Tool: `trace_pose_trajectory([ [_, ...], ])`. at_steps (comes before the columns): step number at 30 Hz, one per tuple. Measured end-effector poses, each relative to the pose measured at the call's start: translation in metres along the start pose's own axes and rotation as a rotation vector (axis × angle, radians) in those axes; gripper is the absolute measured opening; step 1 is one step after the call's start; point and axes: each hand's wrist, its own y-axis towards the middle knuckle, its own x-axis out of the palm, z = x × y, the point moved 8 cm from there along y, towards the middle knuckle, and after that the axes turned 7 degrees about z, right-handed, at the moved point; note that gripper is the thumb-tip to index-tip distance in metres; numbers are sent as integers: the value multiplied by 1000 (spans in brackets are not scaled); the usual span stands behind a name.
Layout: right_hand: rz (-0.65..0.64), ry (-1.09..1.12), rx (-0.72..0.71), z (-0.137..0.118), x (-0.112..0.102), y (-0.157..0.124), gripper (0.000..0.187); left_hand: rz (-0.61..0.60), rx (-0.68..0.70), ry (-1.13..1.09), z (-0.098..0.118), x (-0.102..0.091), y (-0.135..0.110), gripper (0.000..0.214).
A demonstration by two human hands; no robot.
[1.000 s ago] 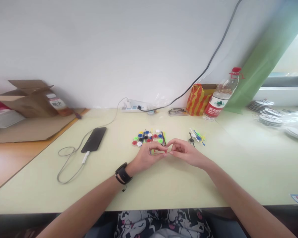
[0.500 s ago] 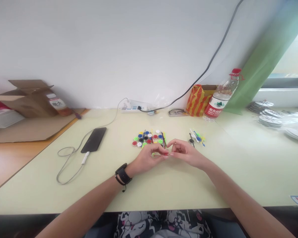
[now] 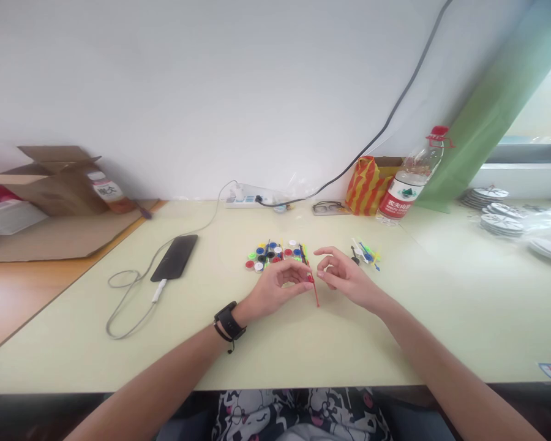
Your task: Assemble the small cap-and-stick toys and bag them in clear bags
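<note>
My left hand (image 3: 284,285) is closed in a pinch, its thumb and fingers on a thin red plastic stick (image 3: 316,296). The stick has a small thicker part by the fingertips and slants down toward the table's near side. My right hand (image 3: 346,278) is a little to the right, fingers curved and apart, with nothing in them. Just beyond my left hand lies a cluster of round coloured plastic pieces (image 3: 270,256), partly hidden by it. Beyond my right hand is a small pile of coloured arrow-shaped pieces (image 3: 366,252).
A black phone (image 3: 174,257) on a cable lies to the left. A power strip (image 3: 250,200), glasses (image 3: 328,207), a striped bag (image 3: 366,187) and a large water bottle (image 3: 401,190) stand along the wall. Stacked white discs (image 3: 500,223) are at right, a cardboard box (image 3: 68,184) far left.
The red stick has swung from lying crosswise to pointing toward the table's near side. My right hand has let go of it and opened, moving slightly away.
</note>
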Motion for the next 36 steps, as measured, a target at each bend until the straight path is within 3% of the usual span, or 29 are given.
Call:
trace_pose_trajectory([
  [4,69,-48,-107,-12,-5,0,33,43,-54,-60,-8,-4,2,26],
  [7,89,-39,-190,-22,-5,-3,36,64,-95,-117,-10,-6,2,26],
  [10,107,-48,-194,-23,-5,-6,43,80,-120,-144,-10,-6,2,26],
  [12,67,-90,-156,-19,-1,-6,32,87,-127,-150,-10,-7,2,26],
  [15,-35,-125,-62,-9,6,-5,64,102,-136,-157,-10,-8,2,26],
  [17,-53,-120,-29,-5,7,-4,70,109,-144,-164,-10,-8,2,27],
  [22,15,-120,-78,-11,2,-1,59,109,-148,-174,-10,-7,3,27],
  [31,-103,-103,-73,-7,16,-3,37,71,-100,-167,-9,-5,2,23],
  [36,-89,-103,-77,-5,15,-2,32,54,-98,-151,-12,-4,1,24],
])
